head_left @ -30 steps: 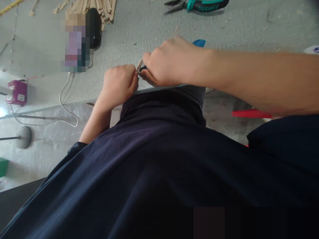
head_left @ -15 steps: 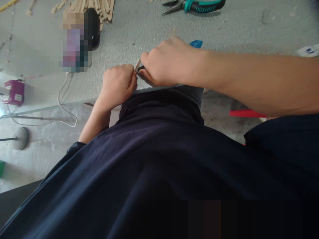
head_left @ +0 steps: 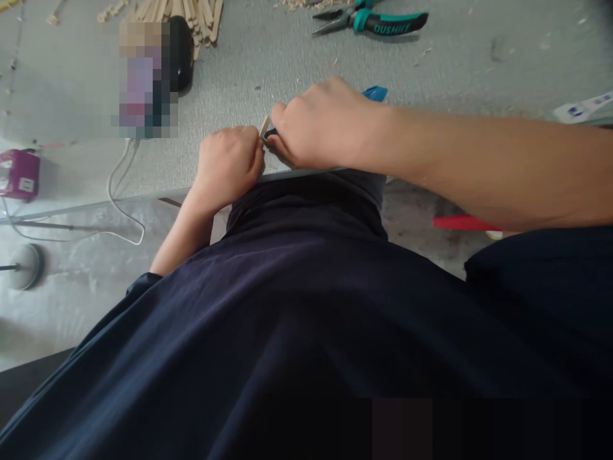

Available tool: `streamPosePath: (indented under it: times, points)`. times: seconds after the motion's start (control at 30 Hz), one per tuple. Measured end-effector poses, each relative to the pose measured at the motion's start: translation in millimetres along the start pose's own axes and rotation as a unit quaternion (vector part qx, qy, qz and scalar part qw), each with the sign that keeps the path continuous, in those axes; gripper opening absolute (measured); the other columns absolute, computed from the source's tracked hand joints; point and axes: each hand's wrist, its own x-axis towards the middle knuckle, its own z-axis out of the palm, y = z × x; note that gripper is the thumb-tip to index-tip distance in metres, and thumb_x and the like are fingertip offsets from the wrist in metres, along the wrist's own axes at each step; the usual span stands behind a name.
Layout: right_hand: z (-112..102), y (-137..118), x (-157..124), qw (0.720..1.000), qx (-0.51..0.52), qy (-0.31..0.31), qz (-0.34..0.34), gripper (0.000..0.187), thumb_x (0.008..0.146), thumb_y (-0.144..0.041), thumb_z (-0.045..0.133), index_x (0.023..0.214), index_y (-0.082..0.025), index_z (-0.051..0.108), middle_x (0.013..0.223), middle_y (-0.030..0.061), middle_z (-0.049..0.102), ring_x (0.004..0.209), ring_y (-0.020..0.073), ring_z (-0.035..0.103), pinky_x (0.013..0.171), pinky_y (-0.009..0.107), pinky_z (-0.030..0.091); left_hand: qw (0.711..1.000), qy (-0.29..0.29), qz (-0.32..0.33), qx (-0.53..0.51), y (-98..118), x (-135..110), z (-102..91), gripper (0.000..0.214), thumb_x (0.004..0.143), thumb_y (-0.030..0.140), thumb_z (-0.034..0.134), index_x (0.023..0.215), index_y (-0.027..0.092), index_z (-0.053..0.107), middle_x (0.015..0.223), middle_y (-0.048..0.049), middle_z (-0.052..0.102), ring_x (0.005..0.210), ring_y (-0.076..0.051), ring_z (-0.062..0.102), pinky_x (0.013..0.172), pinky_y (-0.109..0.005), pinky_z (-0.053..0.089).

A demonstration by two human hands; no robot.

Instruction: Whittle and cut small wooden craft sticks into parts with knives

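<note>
At the table's near edge, my left hand [head_left: 230, 156] is closed, its fingers pinching a thin wooden stick [head_left: 265, 124]. The stick's pale end pokes up between my two hands. My right hand [head_left: 328, 124] is wrapped round a tool whose dark tip [head_left: 271, 133] meets the stick close to my left fingertips. A blue end [head_left: 375, 94] of what seems the same tool sticks out behind the right hand. My palm hides the rest, so its kind cannot be made out.
Green-and-black needle-nose pliers [head_left: 390, 24] lie beyond my hands, near wood shavings [head_left: 311, 3]. A pile of flat wooden sticks [head_left: 204, 19] is at the back left, beside a blurred-out object [head_left: 143, 83] with a white cable [head_left: 111, 185]. A purple box [head_left: 22, 174] stands far left.
The view has shifted slightly, so the pliers and the purple box sit a little differently in it. Both hands keep nearly the same pose and grip.
</note>
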Motion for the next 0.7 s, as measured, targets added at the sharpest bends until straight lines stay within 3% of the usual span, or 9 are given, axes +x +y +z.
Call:
streamPosePath:
  times: [0.1,0.23,0.43,0.5,0.6,0.7]
  points:
    - [0,-3,0,1.000,0.002,0.005,0.004,0.055,0.112,-0.049,0.043,0.120,-0.002,0.068,0.104,0.0248,0.079,0.107,0.0438,0.079,0.087,0.053,0.060,1.000,0.010,0.003,0.004,0,0,1.4,0.028,0.096,0.045,0.057,0.072,0.032,0.054,0.060,-0.0038,0.048,0.061,-0.024,0.041,0.066,-0.042,0.026]
    - [2,-5,3,1.000,-0.009,-0.004,0.026,0.062,0.113,-0.057,0.043,0.116,0.000,0.068,0.101,0.0219,0.079,0.107,0.0372,0.079,0.089,0.046,0.059,1.000,0.016,0.007,0.021,0,1,3.7,0.029,0.096,0.043,0.058,0.070,0.032,0.051,0.059,-0.0030,0.046,0.057,-0.022,0.032,0.064,-0.042,0.021]
    - [10,-5,9,0.999,0.006,0.017,0.031,0.086,0.111,-0.076,0.026,0.111,-0.001,0.068,0.098,0.0197,0.078,0.105,0.0373,0.079,0.088,0.051,0.060,0.999,0.048,0.007,-0.004,5,1,7.8,0.031,0.095,0.042,0.061,0.068,0.031,0.050,0.057,-0.0028,0.047,0.056,-0.022,0.036,0.062,-0.041,0.024]
    - [10,-7,9,0.999,0.008,0.019,0.041,0.082,0.110,-0.075,0.032,0.110,-0.002,0.068,0.097,0.0191,0.078,0.102,0.0367,0.080,0.087,0.050,0.061,0.998,0.061,-0.008,-0.010,9,0,9.4,0.033,0.094,0.044,0.063,0.068,0.030,0.049,0.057,-0.0027,0.049,0.058,-0.021,0.041,0.063,-0.040,0.027]
    - [11,-8,7,0.999,0.000,0.019,0.049,0.060,0.110,-0.061,0.048,0.113,-0.005,0.068,0.093,0.0186,0.078,0.096,0.0330,0.080,0.082,0.045,0.061,0.995,0.086,-0.040,-0.016,15,-2,10.8,0.037,0.096,0.047,0.062,0.067,0.028,0.049,0.058,-0.0028,0.051,0.062,-0.021,0.049,0.064,-0.039,0.031]
    - [18,-6,1,0.996,-0.002,0.056,0.066,0.050,0.107,-0.058,0.054,0.118,-0.010,0.067,0.094,0.0167,0.079,0.084,0.0278,0.077,0.073,0.038,0.058,0.991,0.103,-0.073,-0.054,25,-4,7.9,0.042,0.099,0.052,0.063,0.067,0.027,0.051,0.058,-0.0024,0.053,0.062,-0.019,0.052,0.062,-0.037,0.035]
